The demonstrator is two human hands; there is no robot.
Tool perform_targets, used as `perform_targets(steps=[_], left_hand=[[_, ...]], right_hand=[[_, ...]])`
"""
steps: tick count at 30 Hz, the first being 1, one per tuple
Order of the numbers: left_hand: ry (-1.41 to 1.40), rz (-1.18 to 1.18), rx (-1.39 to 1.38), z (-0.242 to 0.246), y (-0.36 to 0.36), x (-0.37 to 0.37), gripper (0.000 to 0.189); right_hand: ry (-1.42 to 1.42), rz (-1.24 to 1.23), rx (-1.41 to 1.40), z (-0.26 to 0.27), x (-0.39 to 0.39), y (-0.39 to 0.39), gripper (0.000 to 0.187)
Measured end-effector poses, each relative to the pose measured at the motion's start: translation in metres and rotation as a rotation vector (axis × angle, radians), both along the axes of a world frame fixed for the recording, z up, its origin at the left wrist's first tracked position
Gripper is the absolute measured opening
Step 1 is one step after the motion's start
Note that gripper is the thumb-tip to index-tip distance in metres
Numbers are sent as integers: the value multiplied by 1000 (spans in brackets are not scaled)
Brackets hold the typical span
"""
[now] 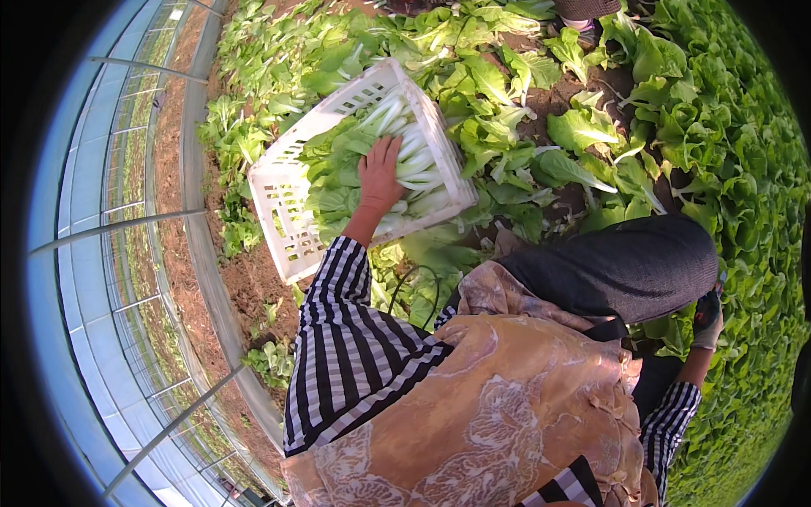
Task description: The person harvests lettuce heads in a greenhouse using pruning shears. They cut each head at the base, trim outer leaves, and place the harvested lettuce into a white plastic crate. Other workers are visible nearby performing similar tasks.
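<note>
A white plastic crate (437, 142) with slotted walls holds leafy greens (332, 161) whose pale stems (415, 152) lie toward its right side. My left hand (380, 174), bare, rests on top of the greens inside the crate, its fingers near the stems. Far to the right, beyond my bent knee, my right hand (708, 317) wears a dark and grey glove. It hangs low beside the growing greens (754, 241), and a small tool (720, 282), its kind unclear, shows at its fingers.
Loose leaves (570, 171) lie scattered on the soil above and right of the crate. Another person's foot (580, 28) shows at the top. A greenhouse wall with metal poles (152, 218) curves along the left, beside bare brown soil (253, 285).
</note>
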State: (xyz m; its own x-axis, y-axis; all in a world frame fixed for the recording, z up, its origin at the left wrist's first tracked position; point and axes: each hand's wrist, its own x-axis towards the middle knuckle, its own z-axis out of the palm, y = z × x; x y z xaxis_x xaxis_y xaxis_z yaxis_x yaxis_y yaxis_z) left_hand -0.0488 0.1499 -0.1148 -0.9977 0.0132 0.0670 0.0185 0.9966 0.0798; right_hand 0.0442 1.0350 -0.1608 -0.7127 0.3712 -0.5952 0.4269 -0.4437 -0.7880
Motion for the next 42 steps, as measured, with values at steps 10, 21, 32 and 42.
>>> perform_targets(steps=[10,21,32,42], left_hand=[[-122,31,-58,-49,14,-27,122],[-629,45,-155,65,13,-26,135],[-301,526,765,35,45,-112,45],[-123,778,1068,40,90,-90,25]], right_hand=[[145,322,154,10,12,-35,36],[239,45,199,95,9,8,54],[319,-367,466,136,169,73,53],[30,-450,627,162,198,17,51]])
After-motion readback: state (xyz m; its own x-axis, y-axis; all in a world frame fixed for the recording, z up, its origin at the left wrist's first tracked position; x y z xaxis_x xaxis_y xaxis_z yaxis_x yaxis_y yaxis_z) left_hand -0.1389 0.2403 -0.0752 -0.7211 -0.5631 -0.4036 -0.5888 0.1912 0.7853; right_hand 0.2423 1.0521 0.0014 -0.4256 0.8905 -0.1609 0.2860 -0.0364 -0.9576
